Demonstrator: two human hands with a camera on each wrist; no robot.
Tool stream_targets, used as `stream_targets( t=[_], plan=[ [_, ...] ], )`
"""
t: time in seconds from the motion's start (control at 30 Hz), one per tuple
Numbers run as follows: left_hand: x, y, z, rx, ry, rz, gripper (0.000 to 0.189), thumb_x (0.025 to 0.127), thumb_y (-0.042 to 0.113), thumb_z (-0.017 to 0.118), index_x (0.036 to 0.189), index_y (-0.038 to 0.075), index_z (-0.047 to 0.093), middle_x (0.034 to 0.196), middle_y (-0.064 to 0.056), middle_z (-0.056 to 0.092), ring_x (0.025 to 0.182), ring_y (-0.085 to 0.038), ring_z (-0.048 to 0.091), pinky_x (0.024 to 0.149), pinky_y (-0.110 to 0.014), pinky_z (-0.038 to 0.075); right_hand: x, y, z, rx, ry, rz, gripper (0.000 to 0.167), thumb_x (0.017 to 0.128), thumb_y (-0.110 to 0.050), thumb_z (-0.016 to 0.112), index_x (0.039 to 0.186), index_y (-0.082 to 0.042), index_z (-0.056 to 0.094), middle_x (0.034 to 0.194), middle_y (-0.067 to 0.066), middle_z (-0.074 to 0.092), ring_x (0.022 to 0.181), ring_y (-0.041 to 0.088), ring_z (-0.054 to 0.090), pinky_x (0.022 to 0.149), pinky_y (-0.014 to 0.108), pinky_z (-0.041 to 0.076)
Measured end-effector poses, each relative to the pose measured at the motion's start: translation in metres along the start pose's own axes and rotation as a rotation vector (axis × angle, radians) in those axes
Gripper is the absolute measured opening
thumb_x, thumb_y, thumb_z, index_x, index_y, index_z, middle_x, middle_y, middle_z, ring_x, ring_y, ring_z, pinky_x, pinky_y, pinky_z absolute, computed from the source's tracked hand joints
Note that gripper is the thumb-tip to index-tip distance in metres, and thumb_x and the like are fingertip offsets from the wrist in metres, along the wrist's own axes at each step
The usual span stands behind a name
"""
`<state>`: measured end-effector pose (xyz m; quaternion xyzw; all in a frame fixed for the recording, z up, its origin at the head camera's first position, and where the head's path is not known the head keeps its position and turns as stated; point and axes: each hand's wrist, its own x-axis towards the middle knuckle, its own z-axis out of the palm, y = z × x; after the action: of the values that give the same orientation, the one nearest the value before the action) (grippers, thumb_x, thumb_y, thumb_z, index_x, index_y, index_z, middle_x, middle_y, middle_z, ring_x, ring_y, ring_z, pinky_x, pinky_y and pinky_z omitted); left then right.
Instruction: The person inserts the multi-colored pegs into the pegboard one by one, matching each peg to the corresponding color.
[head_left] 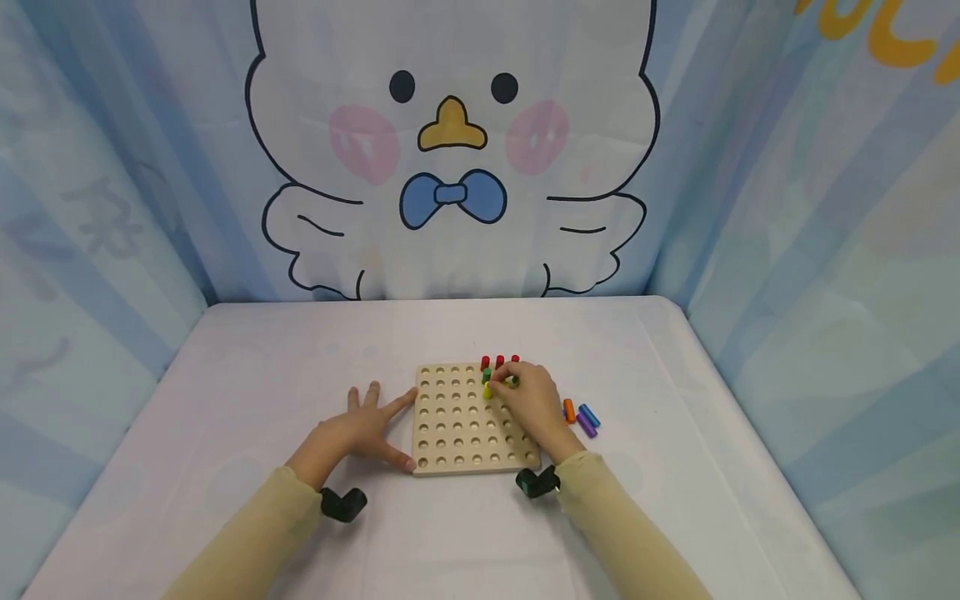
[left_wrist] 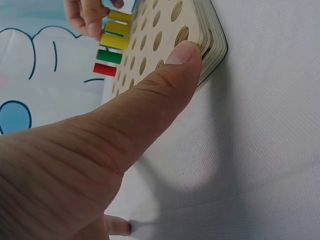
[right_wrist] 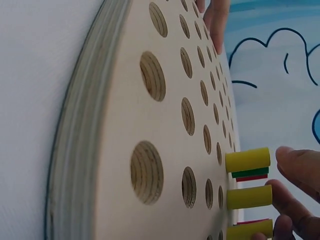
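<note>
A square wooden pegboard (head_left: 450,425) with rows of round holes lies on the table. Red pegs (head_left: 485,362), green pegs (left_wrist: 109,56) and yellow pegs (right_wrist: 249,197) stand in it toward the far right corner. My left hand (head_left: 367,431) is spread along the board's left side, its thumb on the near left corner and its index fingertip at the left edge. Over the board's right part, my right hand (head_left: 531,404) has its fingertips (right_wrist: 286,156) close beside the tops of the yellow pegs. A small gap shows between one fingertip and the nearest yellow peg.
Right of the board lie loose pegs: an orange peg (head_left: 569,411), a blue peg (head_left: 589,415) and a purple peg (head_left: 587,426), with another partly hidden by my right hand. A white cloth covers the table (head_left: 300,550). Printed curtains (head_left: 450,250) hang behind and at both sides.
</note>
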<state>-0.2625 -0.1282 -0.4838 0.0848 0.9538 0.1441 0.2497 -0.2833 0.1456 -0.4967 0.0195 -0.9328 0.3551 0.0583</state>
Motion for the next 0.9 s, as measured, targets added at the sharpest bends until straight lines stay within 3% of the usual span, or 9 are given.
stream_targets(
  t=[0.17, 0.53, 0.9],
  plan=[
    [0.000, 0.000, 0.001, 0.000, 0.003, 0.003, 0.123, 0.067, 0.064, 0.090, 0.166, 0.033, 0.022, 0.169, -0.034, 0.000, 0.151, -0.065, -0.004, 0.095, -0.092, 0.024, -0.001, 0.003, -0.002, 0.008, -0.001, 0.006, 0.008, 0.095, -0.029, 0.077, 0.093, -0.021, 0.073, 0.094, -0.001, 0.068, 0.088, 0.022, 0.054, 0.081, 0.036, 0.043],
    [0.000, 0.000, 0.000, -0.004, -0.005, -0.001, 0.123, 0.068, 0.063, 0.090, 0.166, 0.033, 0.022, 0.169, -0.034, 0.000, 0.151, -0.065, -0.005, 0.096, -0.093, 0.023, -0.005, 0.010, -0.011, 0.024, 0.041, 0.026, 0.010, 0.097, -0.027, 0.075, 0.098, -0.017, 0.072, 0.095, 0.000, 0.069, 0.077, 0.016, 0.056, 0.065, 0.028, 0.044],
    [0.003, -0.003, 0.002, -0.007, -0.012, -0.002, 0.123, 0.068, 0.065, 0.089, 0.166, 0.034, 0.021, 0.169, -0.033, -0.002, 0.151, -0.064, -0.006, 0.097, -0.092, 0.022, -0.014, 0.036, -0.028, 0.031, 0.060, 0.074, 0.013, 0.099, -0.026, 0.072, 0.104, -0.014, 0.072, 0.089, 0.004, 0.068, 0.068, 0.015, 0.056, 0.060, 0.028, 0.043]
  ],
)
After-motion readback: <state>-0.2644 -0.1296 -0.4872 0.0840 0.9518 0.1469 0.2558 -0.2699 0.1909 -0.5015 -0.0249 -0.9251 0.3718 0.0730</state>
